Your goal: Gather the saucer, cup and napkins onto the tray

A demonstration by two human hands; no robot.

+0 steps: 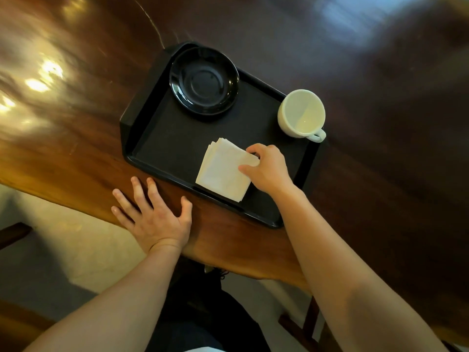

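Note:
A black tray [162, 138] lies on the brown wooden table. A black saucer [204, 81] sits in the tray's far left corner. An empty white cup [302, 114] stands upright at the tray's far right corner, its handle toward me. A stack of white napkins [223, 171] rests at the tray's near rim, slightly overhanging it. My right hand [266, 170] pinches the stack's right corner between thumb and fingers. My left hand [154, 217] lies flat on the table's near edge, left of the tray, fingers spread and holding nothing.
The wooden table [76, 110] runs on to the left and far side with glare spots on it. Its near edge curves just below my left hand, with pale floor [76, 250] beneath. A wooden table leg [309, 323] shows at the lower right.

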